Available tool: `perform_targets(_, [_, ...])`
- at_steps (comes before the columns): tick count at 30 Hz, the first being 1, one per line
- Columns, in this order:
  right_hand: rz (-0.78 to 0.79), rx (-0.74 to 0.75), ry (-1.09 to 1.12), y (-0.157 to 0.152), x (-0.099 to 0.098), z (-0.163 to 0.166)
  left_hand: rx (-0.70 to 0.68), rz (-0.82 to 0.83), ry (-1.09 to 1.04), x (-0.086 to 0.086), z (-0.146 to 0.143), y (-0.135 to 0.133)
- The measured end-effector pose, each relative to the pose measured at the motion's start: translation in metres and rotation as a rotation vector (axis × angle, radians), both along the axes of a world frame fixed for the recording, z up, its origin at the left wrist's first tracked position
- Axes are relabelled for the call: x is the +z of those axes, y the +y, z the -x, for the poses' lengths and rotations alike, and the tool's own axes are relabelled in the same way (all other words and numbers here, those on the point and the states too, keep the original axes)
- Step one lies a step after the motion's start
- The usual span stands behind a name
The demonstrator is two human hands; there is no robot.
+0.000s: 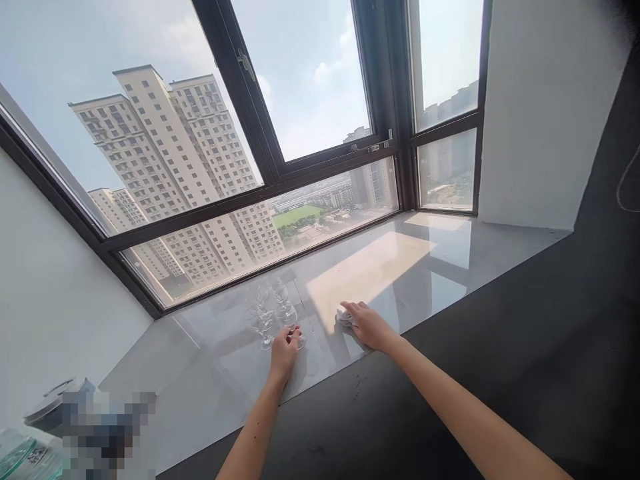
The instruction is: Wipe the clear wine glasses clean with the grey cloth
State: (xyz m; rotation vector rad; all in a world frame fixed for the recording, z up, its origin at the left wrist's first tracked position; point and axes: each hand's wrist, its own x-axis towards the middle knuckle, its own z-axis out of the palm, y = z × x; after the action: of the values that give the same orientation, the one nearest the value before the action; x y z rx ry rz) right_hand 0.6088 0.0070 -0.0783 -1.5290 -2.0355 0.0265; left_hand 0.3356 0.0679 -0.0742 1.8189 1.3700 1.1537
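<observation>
Left hand point(283, 352): bare, slender fingers, narrow wrist just below. Left forearm point(269, 407) bare too, slim at the wrist end and thickening away from the hand; a couple of small dark spots point(257, 437) partway down from it. Right hand point(369, 325): bare, slim, tapering fingers. Right forearm point(450, 393) behind it bare, smooth-outlined, gradually broader farther from the hand. Nail detail too small to tell.

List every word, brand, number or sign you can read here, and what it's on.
No text can be read.
Label on the clear greenish package, lower left: dark marks, too small and blurred to read.
Glasses: no lettering visible.
White cloth: no lettering visible.
</observation>
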Motion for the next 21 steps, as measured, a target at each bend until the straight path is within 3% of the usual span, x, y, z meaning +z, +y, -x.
perform_targets(5, [-0.090, 0.024, 0.088, 0.011, -0.001, 0.001, -0.143, 0.029, 0.013, -0.003, -0.008, 0.005])
perform_targets(9, [-0.238, 0.084, 0.176, 0.009, 0.014, 0.016, -0.163, 0.011, 0.081, 0.001, -0.021, 0.007])
perform_targets(13, [-0.454, 0.166, 0.019, -0.002, 0.037, 0.043, 0.005, -0.207, 0.287, 0.005, -0.039, 0.004])
perform_targets(16, [-0.491, 0.190, -0.084, -0.003, 0.052, 0.052, 0.096, -0.349, 0.385, 0.007, -0.055, 0.001])
perform_targets(18, [-0.485, 0.186, -0.077, 0.000, 0.059, 0.048, 0.074, -0.394, 0.433, 0.008, -0.065, 0.000])
perform_targets(21, [-0.463, 0.179, 0.053, 0.009, 0.066, 0.028, -0.096, -0.468, 0.548, 0.010, -0.079, -0.002])
